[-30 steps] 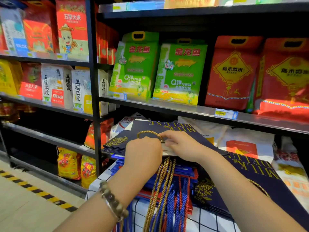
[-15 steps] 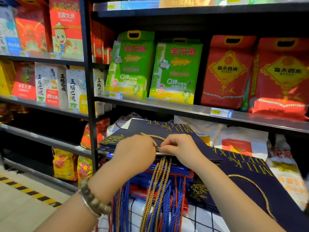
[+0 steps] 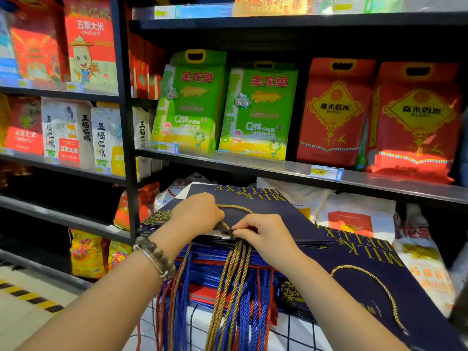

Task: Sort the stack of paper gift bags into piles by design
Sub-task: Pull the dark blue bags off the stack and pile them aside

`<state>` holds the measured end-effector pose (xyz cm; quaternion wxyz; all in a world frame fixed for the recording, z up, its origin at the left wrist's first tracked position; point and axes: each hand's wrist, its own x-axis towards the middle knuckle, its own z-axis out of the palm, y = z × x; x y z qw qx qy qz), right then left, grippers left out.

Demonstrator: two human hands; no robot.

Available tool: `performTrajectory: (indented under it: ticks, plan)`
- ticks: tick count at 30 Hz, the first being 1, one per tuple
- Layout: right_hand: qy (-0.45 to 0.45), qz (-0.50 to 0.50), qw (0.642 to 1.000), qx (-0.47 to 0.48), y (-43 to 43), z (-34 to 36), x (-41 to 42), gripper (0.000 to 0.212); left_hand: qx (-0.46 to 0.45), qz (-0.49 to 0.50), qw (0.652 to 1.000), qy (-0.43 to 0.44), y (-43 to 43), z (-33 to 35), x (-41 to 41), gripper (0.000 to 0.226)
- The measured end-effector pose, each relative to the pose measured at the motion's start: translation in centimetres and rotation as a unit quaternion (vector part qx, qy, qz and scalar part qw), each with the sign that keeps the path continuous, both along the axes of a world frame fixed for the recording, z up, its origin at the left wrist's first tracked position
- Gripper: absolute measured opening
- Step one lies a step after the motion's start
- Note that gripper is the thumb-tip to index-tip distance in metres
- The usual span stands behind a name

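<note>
Head view: bag stack (image 3: 266,211), checked cloth (image 3: 301,335), shelves (image 3: 253,165)

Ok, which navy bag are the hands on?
The navy bag topping the middle stack; left hand and right hand grip its near edge. The other navy bag lies aside at right.

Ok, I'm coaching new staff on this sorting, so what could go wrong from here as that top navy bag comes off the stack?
The gold rope handle of the top navy bag is in the grip of the left hand. It could snag the gold, blue and red cords hanging off the front of the stack and drag other bags along. The right hand pinches the bag's near edge, so a sharp pull might crease or tear the paper.
</note>
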<state>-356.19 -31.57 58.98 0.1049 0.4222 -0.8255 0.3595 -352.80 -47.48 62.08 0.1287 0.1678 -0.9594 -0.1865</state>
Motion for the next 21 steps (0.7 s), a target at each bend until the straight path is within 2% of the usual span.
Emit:
performTrajectory:
  ticks: [5, 7, 10, 12, 14, 15, 17, 19, 21]
  plan:
    - [0.001, 0.013, 0.998, 0.060, 0.5, 1.6, -0.2, 0.018, 0.011, 0.015, 1.000, 0.011, -1.7, -0.8, 0.0, 0.044]
    - [0.033, -0.055, 0.997, 0.049, 1.5, 3.0, -1.7, 0.026, 0.010, 0.033, 0.999, 0.022, -2.9, -0.6, 0.2, 0.043]
    - [0.035, -0.235, 0.970, 0.052, 4.1, 4.5, -5.4, 0.024, -0.029, 0.083, 0.996, 0.021, -5.3, 0.0, 0.3, 0.033]
    - [-0.012, -0.314, 0.937, 0.154, 5.5, 4.2, -7.6, 0.036, -0.026, 0.091, 0.996, 0.002, -6.1, -0.1, -0.1, 0.032]
    - [-0.064, -0.330, 0.906, 0.257, 5.9, 3.1, -8.9, 0.050, 0.024, 0.079, 0.997, -0.007, -6.4, -0.5, -0.7, 0.035]
    - [-0.085, -0.328, 0.898, 0.280, 5.9, 2.6, -9.1, 0.054, 0.059, 0.077, 0.995, -0.003, -6.4, -0.6, -1.0, 0.037]
    - [-0.113, -0.322, 0.898, 0.279, 5.7, 2.0, -9.3, 0.053, 0.099, 0.076, 0.992, 0.011, -6.3, -0.6, -1.3, 0.039]
    - [-0.124, -0.330, 0.906, 0.235, 5.9, 2.0, -9.1, 0.052, 0.082, 0.073, 0.994, 0.027, -6.2, -0.5, -1.4, 0.035]
    - [-0.124, -0.337, 0.910, 0.206, 6.6, 2.4, -8.9, 0.053, 0.053, 0.075, 0.994, 0.052, -5.6, -0.1, -1.2, 0.043]
